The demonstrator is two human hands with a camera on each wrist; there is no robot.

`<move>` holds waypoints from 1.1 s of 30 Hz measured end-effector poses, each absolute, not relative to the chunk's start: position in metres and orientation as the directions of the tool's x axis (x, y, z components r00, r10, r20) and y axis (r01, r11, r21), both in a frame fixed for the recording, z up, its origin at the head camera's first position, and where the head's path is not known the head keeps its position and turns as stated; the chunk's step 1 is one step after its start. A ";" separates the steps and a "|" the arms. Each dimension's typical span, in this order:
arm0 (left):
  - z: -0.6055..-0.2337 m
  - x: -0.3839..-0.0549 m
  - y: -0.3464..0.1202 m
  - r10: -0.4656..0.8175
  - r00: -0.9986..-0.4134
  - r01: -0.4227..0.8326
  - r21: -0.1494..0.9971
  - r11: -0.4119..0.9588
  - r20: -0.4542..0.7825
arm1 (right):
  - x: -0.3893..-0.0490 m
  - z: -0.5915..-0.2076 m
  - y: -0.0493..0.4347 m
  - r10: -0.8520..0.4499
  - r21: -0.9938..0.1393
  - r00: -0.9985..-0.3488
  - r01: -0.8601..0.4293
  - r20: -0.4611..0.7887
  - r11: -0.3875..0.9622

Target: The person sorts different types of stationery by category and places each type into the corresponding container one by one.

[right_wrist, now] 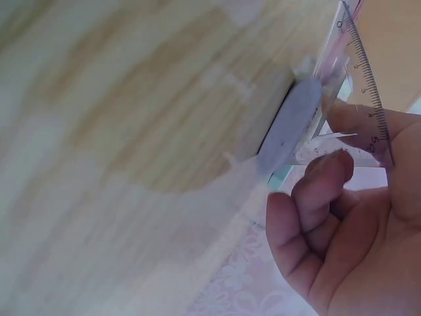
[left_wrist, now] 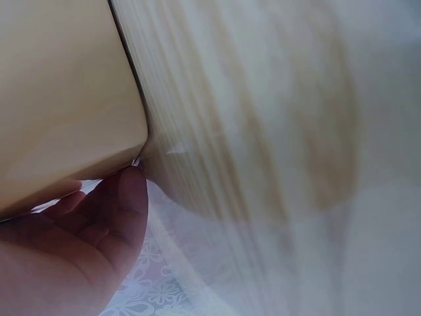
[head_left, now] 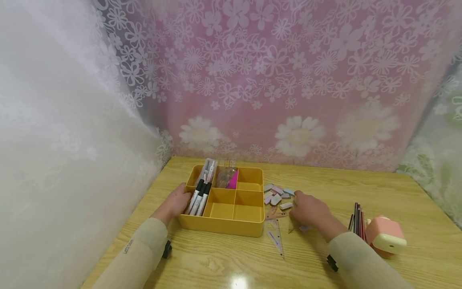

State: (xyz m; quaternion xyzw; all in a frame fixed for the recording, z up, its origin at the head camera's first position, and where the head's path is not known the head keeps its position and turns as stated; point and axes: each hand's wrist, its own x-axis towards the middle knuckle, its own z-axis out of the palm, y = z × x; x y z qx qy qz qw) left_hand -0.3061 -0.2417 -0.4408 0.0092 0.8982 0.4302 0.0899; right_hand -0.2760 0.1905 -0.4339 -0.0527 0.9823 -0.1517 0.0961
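Note:
A yellow divided organizer box (head_left: pixel 223 226) stands on the table. My left hand (head_left: pixel 178 199) grips its left wall; in the left wrist view the thumb lies against the lower corner of the box (left_wrist: pixel 72 85). Black-capped markers (head_left: pixel 197 200) and a pencil case with pens (head_left: pixel 208 170) fill the left compartments. A clear piece and a magenta triangle (head_left: pixel 234 180) sit in the back middle one. To the right of the box, my right hand (head_left: pixel 312 210) pinches a clear set square (right_wrist: pixel 370 79), beside a grey eraser (right_wrist: pixel 289 125). Several pale erasers (head_left: pixel 276 199) lie near its fingertips.
Another clear set square (head_left: pixel 277 241) lies flat at the box's front right corner. Farther right are several dark pencils (head_left: pixel 357 220) and a pink and cream boxy object (head_left: pixel 386 235). A flowered curtain (head_left: pixel 288 80) hangs behind the wooden table (head_left: pixel 216 261).

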 end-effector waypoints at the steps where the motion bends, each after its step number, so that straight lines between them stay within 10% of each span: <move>1: -0.441 -0.306 -0.242 0.093 -0.984 -0.061 0.774 0.631 -0.154 | -0.276 -0.434 0.193 -0.142 -0.315 -0.975 -0.082 -0.171 0.945; 33: -0.440 -0.306 -0.242 0.096 -0.984 -0.058 0.777 0.627 -0.151 | -0.281 -0.367 0.181 -0.268 -0.662 -0.963 -0.223 0.035 0.716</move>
